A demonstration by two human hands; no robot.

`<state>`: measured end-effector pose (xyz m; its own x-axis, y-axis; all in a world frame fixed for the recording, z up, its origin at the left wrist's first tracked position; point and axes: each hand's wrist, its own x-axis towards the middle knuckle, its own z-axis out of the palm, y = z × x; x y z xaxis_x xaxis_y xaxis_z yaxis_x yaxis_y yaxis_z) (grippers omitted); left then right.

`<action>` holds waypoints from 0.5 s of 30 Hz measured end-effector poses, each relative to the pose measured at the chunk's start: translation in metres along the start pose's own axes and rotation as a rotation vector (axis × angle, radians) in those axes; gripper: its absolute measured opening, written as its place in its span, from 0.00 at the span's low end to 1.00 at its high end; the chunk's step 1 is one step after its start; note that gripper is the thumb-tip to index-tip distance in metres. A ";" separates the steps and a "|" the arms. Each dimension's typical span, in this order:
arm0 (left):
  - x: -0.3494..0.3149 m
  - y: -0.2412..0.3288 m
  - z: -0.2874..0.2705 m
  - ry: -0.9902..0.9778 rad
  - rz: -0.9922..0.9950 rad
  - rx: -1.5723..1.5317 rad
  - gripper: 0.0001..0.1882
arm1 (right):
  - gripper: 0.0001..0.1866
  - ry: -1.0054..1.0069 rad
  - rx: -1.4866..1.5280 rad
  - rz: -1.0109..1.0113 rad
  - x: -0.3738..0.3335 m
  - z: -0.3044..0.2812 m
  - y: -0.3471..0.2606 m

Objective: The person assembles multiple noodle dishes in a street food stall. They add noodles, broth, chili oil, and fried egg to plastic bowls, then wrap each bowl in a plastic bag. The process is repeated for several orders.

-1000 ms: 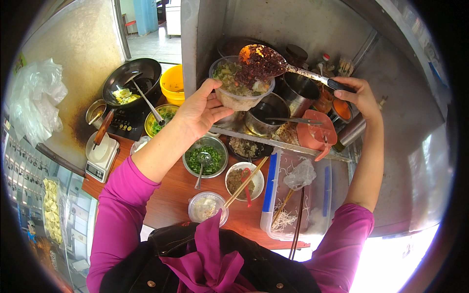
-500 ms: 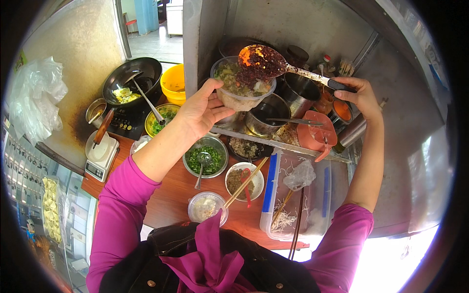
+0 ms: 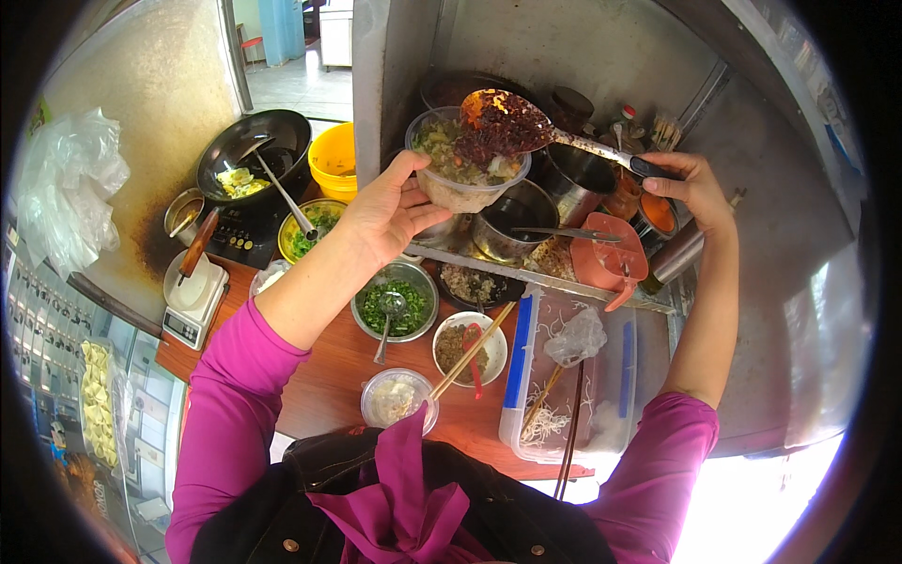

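The two hands stand apart, each loaded. The left hand (image 3: 390,214) grips a clear plastic tub (image 3: 465,197) at its left side, thumb up at the rim and fingers spread below. The right hand (image 3: 691,183) is closed round the dark handle end of a long spoon (image 3: 587,145), whose head lies over the right part of the tub's mouth. Whether metal touches rim cannot be told.

The tub is held in the air above the steel ledge (image 3: 554,279), near a metal pot (image 3: 490,235). It contains a pale, greenish food. A dark red, oily mix (image 3: 503,132) heaps on the spoon and appears to hang over its lower edge toward the tub.

Risks, in the inspector's judgement:
- Spillage — the spoon is gripped far from its loaded head, so a slight wrist turn could tip the mix past the rim and into the pot.
- Loss of the tub: support comes from one side only, the wall looks thin, and oil on the fingers could let it slip.
- Snagging — a spoon swung low to the right could catch the utensil (image 3: 568,232) across the pot or the pink jug (image 3: 606,258).
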<state>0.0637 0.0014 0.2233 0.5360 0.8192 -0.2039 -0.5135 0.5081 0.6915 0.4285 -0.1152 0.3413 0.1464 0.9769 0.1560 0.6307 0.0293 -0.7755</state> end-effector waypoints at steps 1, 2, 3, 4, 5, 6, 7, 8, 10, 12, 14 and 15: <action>0.000 0.000 0.000 -0.004 0.005 0.001 0.33 | 0.20 -0.028 0.035 0.011 0.001 -0.001 0.002; 0.000 0.000 0.000 -0.003 0.002 0.001 0.33 | 0.21 -0.029 0.033 0.037 0.002 -0.002 0.004; -0.001 0.000 -0.001 -0.007 0.002 0.002 0.32 | 0.21 -0.052 0.048 0.052 0.003 -0.004 0.006; -0.001 0.000 -0.001 -0.016 0.006 0.003 0.32 | 0.22 -0.065 0.069 0.064 0.005 -0.004 0.008; -0.001 0.000 -0.001 -0.017 0.004 0.011 0.31 | 0.22 -0.074 0.098 0.084 0.007 -0.005 0.009; -0.002 0.000 -0.001 -0.022 0.005 0.018 0.30 | 0.23 -0.074 0.133 0.099 0.009 -0.005 0.010; -0.004 0.000 -0.001 -0.028 0.006 0.026 0.29 | 0.24 -0.056 0.161 0.140 0.012 -0.005 0.011; -0.006 0.000 -0.002 -0.027 0.001 0.028 0.28 | 0.24 -0.054 0.165 0.132 0.016 -0.005 0.011; -0.012 -0.001 -0.003 -0.024 -0.009 0.033 0.26 | 0.24 -0.015 0.157 0.164 0.025 -0.001 0.008; -0.024 -0.003 -0.008 -0.057 -0.021 0.024 0.25 | 0.23 -0.023 0.084 0.182 0.036 0.007 0.003; -0.038 -0.005 -0.015 -0.105 -0.074 -0.015 0.25 | 0.22 -0.026 -0.005 0.200 0.051 0.019 -0.003; -0.046 -0.008 -0.019 -0.090 -0.082 -0.021 0.25 | 0.22 -0.023 -0.058 0.210 0.060 0.027 -0.005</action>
<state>0.0303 -0.0355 0.2146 0.6340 0.7482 -0.1956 -0.4789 0.5785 0.6603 0.4139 -0.0513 0.3380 0.2619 0.9649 -0.0199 0.6310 -0.1868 -0.7530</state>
